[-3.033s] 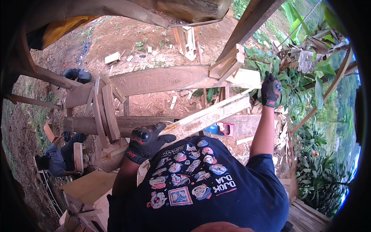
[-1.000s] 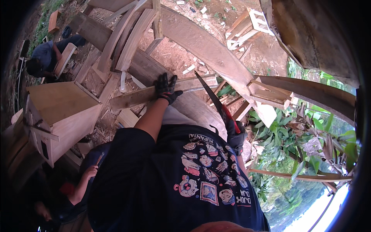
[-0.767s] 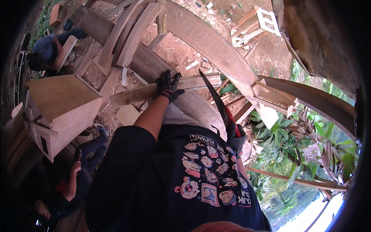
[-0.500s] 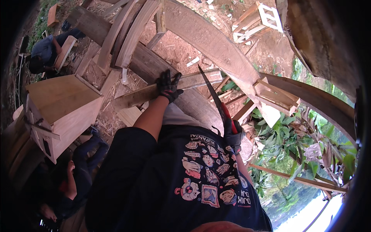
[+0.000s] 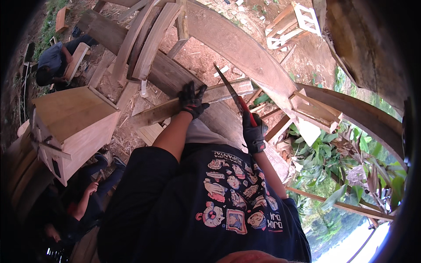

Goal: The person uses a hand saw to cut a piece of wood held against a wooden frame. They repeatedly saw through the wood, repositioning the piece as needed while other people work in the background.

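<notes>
A narrow wooden board point(image 5: 219, 91) lies across a wide, dark plank point(image 5: 173, 79) in front of me. My left hand point(image 5: 192, 100), in a black glove, presses down on the narrow board with its fingers spread. Gloved as well, my right hand point(image 5: 255, 133) grips the red handle of a handsaw point(image 5: 227, 84). The saw's dark blade points forward and left, crossing over the narrow board near its right end. Whether the teeth touch the wood, I cannot tell.
Long curved timbers point(image 5: 153, 44) stand at the upper left, near a wooden cabinet point(image 5: 74, 118). One person point(image 5: 55, 61) bends over a board farther off; another point(image 5: 83, 197) sits at lower left. A small slatted frame point(image 5: 294, 26), wood scraps and leafy plants point(image 5: 324, 153) lie to the right.
My right hand has moved forward and slightly left with the handsaw, bringing the blade farther across the narrow board. My left hand keeps its place on the board.
</notes>
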{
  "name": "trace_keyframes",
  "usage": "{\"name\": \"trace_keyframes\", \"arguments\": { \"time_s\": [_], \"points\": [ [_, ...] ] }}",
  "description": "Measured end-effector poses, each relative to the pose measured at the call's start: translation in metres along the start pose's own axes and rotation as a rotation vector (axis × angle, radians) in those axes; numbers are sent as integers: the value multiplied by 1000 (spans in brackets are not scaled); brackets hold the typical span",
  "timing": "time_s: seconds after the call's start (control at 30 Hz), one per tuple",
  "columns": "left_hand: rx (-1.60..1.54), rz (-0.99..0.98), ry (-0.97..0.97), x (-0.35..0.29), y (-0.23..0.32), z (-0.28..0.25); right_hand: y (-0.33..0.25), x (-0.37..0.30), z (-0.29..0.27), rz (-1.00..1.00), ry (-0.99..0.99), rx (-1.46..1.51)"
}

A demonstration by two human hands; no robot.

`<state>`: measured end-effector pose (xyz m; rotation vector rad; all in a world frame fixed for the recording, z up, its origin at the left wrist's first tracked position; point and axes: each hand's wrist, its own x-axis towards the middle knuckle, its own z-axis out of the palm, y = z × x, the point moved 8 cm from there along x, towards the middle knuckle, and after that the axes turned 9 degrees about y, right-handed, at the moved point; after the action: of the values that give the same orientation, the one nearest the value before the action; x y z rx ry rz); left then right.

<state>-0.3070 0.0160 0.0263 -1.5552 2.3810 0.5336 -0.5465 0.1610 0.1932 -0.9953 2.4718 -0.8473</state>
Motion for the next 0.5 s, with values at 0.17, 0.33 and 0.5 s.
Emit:
{"name": "trace_keyframes", "arguments": {
  "time_s": [0.17, 0.33, 0.5],
  "points": [
    [2, -5, 17, 2, -1, 5, -3, 32, 24, -33, -51, -64],
    [-18, 5, 67, 2, -1, 2, -31, 37, -19, -88, -22, 20],
    [-15, -10, 43, 1, 1, 1, -16, 6, -82, -167, 0, -104]
  ]
}}
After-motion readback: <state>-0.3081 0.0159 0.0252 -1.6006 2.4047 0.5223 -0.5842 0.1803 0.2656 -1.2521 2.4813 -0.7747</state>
